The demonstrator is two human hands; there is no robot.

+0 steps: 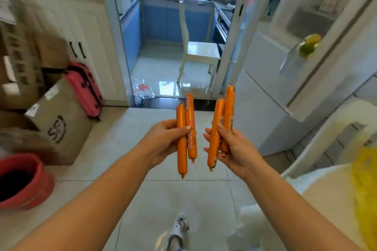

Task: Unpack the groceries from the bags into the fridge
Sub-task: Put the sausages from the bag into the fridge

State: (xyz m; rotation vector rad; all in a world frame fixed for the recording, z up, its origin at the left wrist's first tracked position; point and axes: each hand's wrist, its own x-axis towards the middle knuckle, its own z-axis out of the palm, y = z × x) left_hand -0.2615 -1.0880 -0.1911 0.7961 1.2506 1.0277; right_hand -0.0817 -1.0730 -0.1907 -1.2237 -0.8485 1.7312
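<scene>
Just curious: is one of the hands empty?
No. The left hand grips two sausages and the right hand two more.

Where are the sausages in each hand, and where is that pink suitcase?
Sausages in left hand (182, 144): head view, middle of the nearer orange stick.
Sausages in right hand (229, 108): head view, upper half of the taller stick.
Pink suitcase (86, 89): head view, its ribbed front shell.

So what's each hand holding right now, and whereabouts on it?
Left hand grips two orange sausages around their middles; right hand grips two more sausages around their lower halves.
</scene>
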